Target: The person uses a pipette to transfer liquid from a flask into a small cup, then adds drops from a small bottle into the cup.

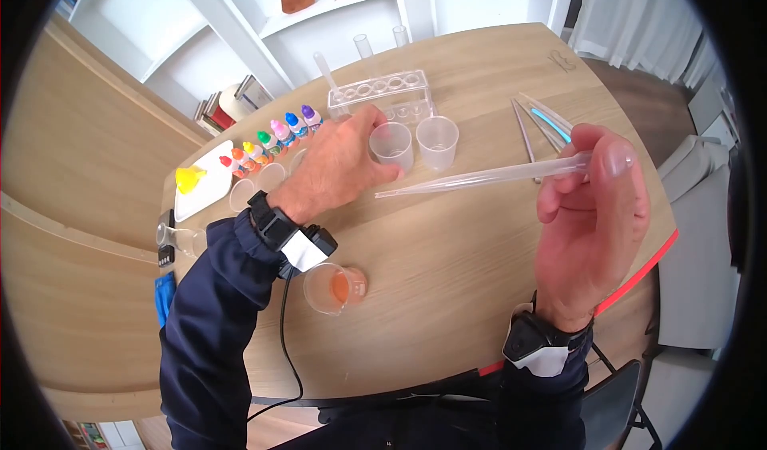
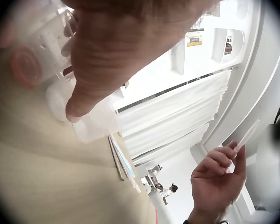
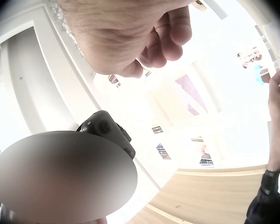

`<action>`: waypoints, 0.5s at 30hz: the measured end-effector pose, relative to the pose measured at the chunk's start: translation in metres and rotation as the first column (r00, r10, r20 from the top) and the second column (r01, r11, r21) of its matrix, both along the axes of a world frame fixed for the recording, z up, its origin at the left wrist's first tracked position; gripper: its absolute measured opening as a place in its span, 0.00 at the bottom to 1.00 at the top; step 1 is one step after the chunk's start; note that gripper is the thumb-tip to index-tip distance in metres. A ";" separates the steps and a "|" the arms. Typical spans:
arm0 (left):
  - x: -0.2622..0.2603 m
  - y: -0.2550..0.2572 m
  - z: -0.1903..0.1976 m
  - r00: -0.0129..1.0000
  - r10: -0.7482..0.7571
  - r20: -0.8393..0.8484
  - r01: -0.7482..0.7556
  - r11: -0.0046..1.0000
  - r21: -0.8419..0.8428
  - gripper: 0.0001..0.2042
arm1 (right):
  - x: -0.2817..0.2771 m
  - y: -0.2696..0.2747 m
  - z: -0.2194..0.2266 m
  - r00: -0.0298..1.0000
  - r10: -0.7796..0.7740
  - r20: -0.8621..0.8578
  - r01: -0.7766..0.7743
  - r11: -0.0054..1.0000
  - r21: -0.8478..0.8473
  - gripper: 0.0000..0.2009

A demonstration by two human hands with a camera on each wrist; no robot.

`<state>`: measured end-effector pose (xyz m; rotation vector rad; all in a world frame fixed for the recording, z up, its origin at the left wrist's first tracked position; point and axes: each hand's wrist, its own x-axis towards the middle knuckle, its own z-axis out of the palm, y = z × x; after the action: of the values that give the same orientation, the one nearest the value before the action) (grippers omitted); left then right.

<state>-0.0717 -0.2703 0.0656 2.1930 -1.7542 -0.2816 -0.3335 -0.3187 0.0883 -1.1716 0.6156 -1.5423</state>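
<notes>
Wood table (image 1: 447,290), shelves (image 1: 335,6) at 12 o'clock | left hand (image 1: 334,162), partly closed, grips a clear cup (image 1: 392,146), twin cup (image 1: 438,142) at its 3 o'clock | right hand (image 1: 590,226) pinches a pipette (image 1: 479,180) (slim, translucent), tip toward 9 o'clock.

White open-fronted shelving (image 1: 331,6) stands behind the light wood-grain counter (image 1: 431,290). Pale, gathered fabric curtains (image 1: 639,26) hang at the right, above a brown floor (image 1: 619,86). Tan wooden panelling (image 1: 88,210) lines the left; bright light washes out parts of the room.
</notes>
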 end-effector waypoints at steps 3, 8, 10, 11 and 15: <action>0.005 0.004 -0.008 0.997 -0.068 0.024 0.070 0.991 -0.116 0.32 | 0.002 0.001 0.001 1.000 -0.002 -0.006 0.002 1.000 0.008 0.24; 0.026 0.019 -0.005 0.984 -0.124 0.129 0.140 0.982 -0.127 0.29 | 0.002 0.001 -0.002 1.000 0.024 0.008 -0.024 1.000 -0.007 0.22; 0.028 0.024 -0.004 0.985 -0.097 0.144 0.115 0.986 -0.118 0.26 | -0.001 0.001 -0.002 0.997 0.063 0.038 -0.063 0.998 -0.007 0.19; 0.028 0.026 -0.003 0.985 -0.082 0.152 0.100 0.988 -0.115 0.25 | -0.002 0.001 -0.003 0.996 0.078 0.046 -0.078 0.997 -0.008 0.18; 0.027 0.027 0.005 0.994 -0.073 0.084 0.075 0.997 -0.025 0.24 | -0.002 0.001 -0.007 0.994 0.103 0.031 -0.102 0.994 -0.034 0.18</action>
<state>-0.0449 -0.2428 0.0706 2.1520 -1.8751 -0.1841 -0.3358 -0.3173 0.0813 -1.1817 0.5029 -1.4862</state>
